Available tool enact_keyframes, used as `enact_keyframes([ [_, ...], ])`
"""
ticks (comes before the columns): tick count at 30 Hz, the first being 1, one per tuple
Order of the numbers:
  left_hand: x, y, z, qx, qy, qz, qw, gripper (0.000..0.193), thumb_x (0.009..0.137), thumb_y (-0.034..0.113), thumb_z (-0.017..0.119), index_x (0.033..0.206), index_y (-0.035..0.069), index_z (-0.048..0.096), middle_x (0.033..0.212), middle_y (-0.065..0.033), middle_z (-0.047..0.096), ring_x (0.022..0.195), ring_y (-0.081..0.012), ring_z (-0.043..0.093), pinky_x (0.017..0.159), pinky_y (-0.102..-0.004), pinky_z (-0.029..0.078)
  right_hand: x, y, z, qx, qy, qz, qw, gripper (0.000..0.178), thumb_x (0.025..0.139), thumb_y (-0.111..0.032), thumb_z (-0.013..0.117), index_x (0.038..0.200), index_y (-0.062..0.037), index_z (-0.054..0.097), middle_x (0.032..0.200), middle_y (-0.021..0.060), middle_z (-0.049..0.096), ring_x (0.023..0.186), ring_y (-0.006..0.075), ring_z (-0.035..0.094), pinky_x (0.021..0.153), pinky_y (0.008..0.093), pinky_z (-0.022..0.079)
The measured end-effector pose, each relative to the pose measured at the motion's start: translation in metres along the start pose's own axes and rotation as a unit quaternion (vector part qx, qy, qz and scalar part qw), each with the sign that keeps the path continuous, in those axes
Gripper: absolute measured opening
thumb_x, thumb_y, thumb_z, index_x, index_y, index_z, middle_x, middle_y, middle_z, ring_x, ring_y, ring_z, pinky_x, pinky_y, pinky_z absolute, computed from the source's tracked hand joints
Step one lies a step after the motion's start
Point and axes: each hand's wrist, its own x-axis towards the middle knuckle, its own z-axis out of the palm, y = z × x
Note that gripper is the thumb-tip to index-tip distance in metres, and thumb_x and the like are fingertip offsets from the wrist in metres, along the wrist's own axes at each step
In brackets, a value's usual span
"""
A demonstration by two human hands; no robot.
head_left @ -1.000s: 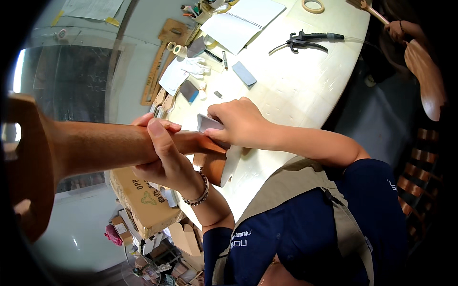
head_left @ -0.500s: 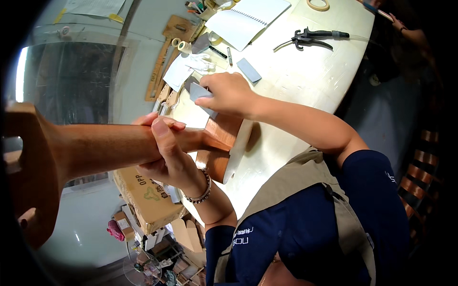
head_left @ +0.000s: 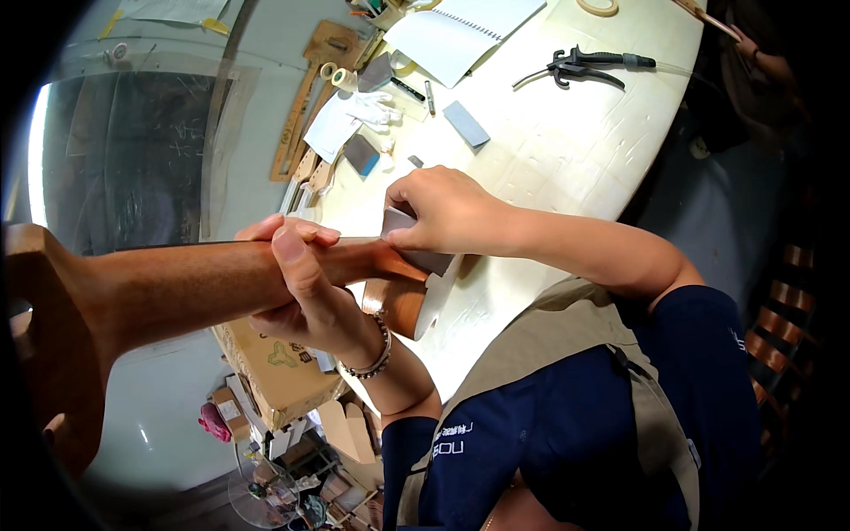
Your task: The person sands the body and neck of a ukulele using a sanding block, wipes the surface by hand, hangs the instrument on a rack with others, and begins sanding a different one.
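Two hands: left hand (head_left: 305,296) grips neck (head_left: 195,283), right hand (head_left: 447,212) sandpaper (head_left: 416,243)

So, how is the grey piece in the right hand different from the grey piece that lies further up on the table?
The grey piece in the right hand is pinched and pressed on the wooden neck, mostly hidden by fingers; the grey piece on the table lies flat, free and fully visible. The held one looks paler, the other more blue-grey. Both seem to be thin, rectangular sheets.

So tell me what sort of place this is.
Probably a woodworking shop for stringed instruments: a wooden instrument neck under the hands, a wooden template and an air blow gun on the workbench.
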Motion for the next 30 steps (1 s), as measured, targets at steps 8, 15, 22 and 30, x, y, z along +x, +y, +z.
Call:
enact_keyframes([
  [8, 0.002, 0.0, 0.001, -0.007, 0.005, -0.001, 1.0, 0.023, 0.078, 0.009, 0.064, 0.092, -0.006, 0.054, 0.068, -0.011, 0.056, 0.055, -0.014, 0.054, 0.055, -0.0231, 0.047, -0.001, -0.004, 0.002, -0.041, 0.0, 0.016, 0.999, 0.026, 0.075, -0.029, 0.064, 0.084, -0.0051, 0.062, 0.076, 0.013, 0.063, 0.075, 0.0298, 0.061, 0.065, 0.0373, 0.047],
  [15, 0.001, -0.001, 0.001, -0.009, 0.014, -0.001, 1.0, 0.023, 0.078, 0.008, 0.064, 0.093, -0.007, 0.054, 0.069, -0.0112, 0.056, 0.054, -0.0142, 0.054, 0.054, -0.0233, 0.047, 0.01, -0.001, 0.011, -0.056, 0.023, 0.01, 0.998, 0.027, 0.074, -0.029, 0.063, 0.082, -0.0034, 0.059, 0.078, 0.0147, 0.062, 0.078, 0.031, 0.06, 0.067, 0.0387, 0.046],
  [22, 0.003, -0.001, 0.0, 0.022, 0.011, -0.001, 1.0, 0.027, 0.08, 0.014, 0.063, 0.092, -0.005, 0.049, 0.063, -0.0077, 0.052, 0.052, -0.0133, 0.05, 0.053, -0.0235, 0.044, 0.01, 0.0, 0.009, -0.047, 0.003, 0.012, 0.999, 0.028, 0.077, -0.03, 0.062, 0.082, -0.0029, 0.058, 0.075, 0.0148, 0.06, 0.076, 0.0312, 0.059, 0.065, 0.0385, 0.045],
  [30, 0.002, 0.001, 0.004, 0.015, 0.005, -0.01, 1.0, 0.023, 0.08, 0.014, 0.063, 0.088, -0.004, 0.05, 0.064, -0.0085, 0.053, 0.052, -0.0137, 0.051, 0.053, -0.0241, 0.045, 0.01, 0.003, 0.009, -0.026, 0.018, 0.01, 0.999, 0.03, 0.076, -0.031, 0.062, 0.081, -0.0019, 0.058, 0.075, 0.0162, 0.061, 0.074, 0.0317, 0.059, 0.065, 0.0382, 0.046],
])
